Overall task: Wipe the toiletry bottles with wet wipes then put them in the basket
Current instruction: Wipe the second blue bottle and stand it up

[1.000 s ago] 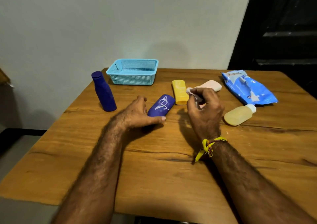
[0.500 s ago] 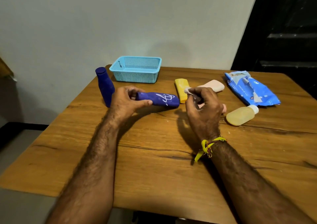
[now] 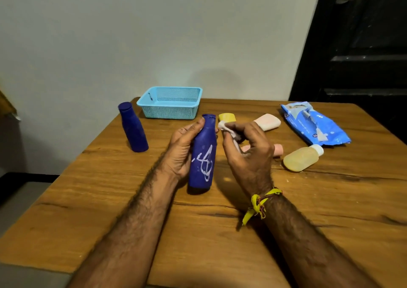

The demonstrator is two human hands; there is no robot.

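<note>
Pale grey wall stands behind a wooden table point(image 3: 220, 232) with a dark doorway at the right. Near the middle of the table, the left hand point(image 3: 182, 153) grips a blue bottle with white scribbles point(image 3: 203, 155), the fingers curled round its far side and the thumb point(image 3: 196, 126) lying along its neck. The bottle stands nearly upright, its base at or just above the wood; which of the two cannot be told. Just beside its neck, the right hand point(image 3: 248, 148) pinches a crumpled white wet wipe point(image 3: 226, 129) between thumb and fingers; the wipe sits right at the bottle's shoulder, but whether they touch is unclear. The two hands are close together, one on each side of the bottle. A yellow thread band point(image 3: 258, 204) is tied round the right wrist.

Beyond the hands lies a yellow bottle point(image 3: 227, 117), partly hidden, and to its right a pale pink bottle point(image 3: 267, 122) on its side. Another pink item point(image 3: 278, 150) peeks out behind the right hand. A clear bottle of yellowish liquid with a white cap point(image 3: 301, 158) lies on its side near the right. Behind it rests a blue pack of wipes point(image 3: 315, 123), its flap open. A second blue bottle point(image 3: 133, 127) stands upright to the left, well apart from the hands. At the back edge sits a light blue mesh basket point(image 3: 169, 112); no bottle shows inside it.
</note>
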